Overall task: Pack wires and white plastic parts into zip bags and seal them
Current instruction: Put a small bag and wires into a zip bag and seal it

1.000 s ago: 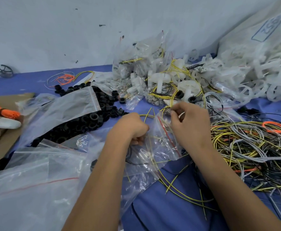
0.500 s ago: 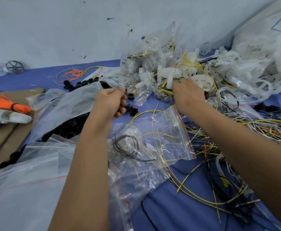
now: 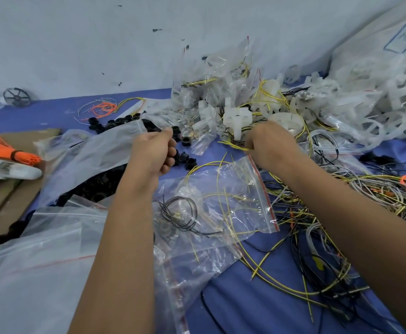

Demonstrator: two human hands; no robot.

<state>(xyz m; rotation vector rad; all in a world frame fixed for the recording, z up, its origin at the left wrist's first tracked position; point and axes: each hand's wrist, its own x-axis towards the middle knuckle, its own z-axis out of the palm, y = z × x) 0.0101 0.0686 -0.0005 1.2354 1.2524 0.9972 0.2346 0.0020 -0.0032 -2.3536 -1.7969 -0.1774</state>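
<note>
- Left hand [image 3: 152, 153]: at centre frame, fingers curled in toward the palm; it lies above scattered black rings [image 3: 187, 162], and whether it pinches anything cannot be told from this angle.
- Right hand [image 3: 270, 147]: right of centre, reaching into the heap at the upper middle; its fingers are hidden behind the back of the hand, and it appears to grasp a yellow-and-black wire bundle [image 3: 233, 141] lying under a white plastic part [image 3: 236, 118].
- Zip bag [image 3: 223, 203]: clear, with a red seal strip along its right edge, lying flat on the blue table cover [image 3: 245, 304] below and between the two hands; neither hand touches it. Inside show a small coil of dark wire [image 3: 179, 214] and some yellow strands.
- Loose wires [image 3: 317, 227]: a tangle of yellow, black and grey strands spreads across the right half of the frame, partly under the right forearm.
- White plastic parts heap [image 3: 365, 109]: piled at the upper right, mixed with packed clear bags.
- Left side of the frame: a large translucent bag [image 3: 96, 153] lying over more black rings, an orange wire bundle [image 3: 2, 150] at the left edge, and empty clear bags [image 3: 33, 273] at the lower left.
</note>
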